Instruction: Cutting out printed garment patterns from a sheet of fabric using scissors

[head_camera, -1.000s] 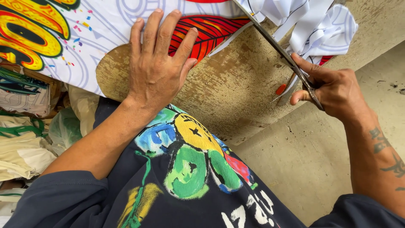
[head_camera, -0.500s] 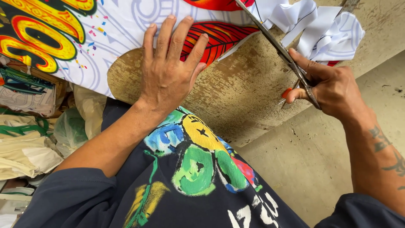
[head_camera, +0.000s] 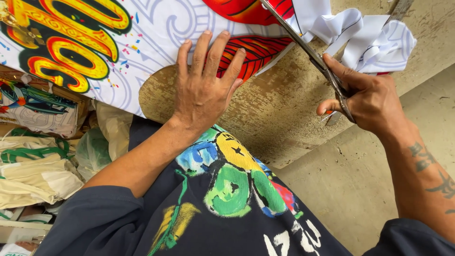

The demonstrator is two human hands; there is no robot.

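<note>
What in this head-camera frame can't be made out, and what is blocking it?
- Scissors: blade tips cut off by the top edge; handle loops wrapped by the right hand, so how far the blades are open is unclear.
- Printed fabric: design runs past the top and left edges; the left hand covers part.
- Cut white strips: bunched, cut line hidden.
- Worn tabletop: mostly under fabric.

- The left hand (head_camera: 204, 90) lies flat on the printed sheet (head_camera: 156, 33).
- Right of it, the right hand (head_camera: 369, 102) grips scissors (head_camera: 308, 52).
- Crumpled offcuts (head_camera: 374, 42) lie beyond the right hand.
- Folded fabric (head_camera: 33, 166) sits left of the left forearm.
</note>
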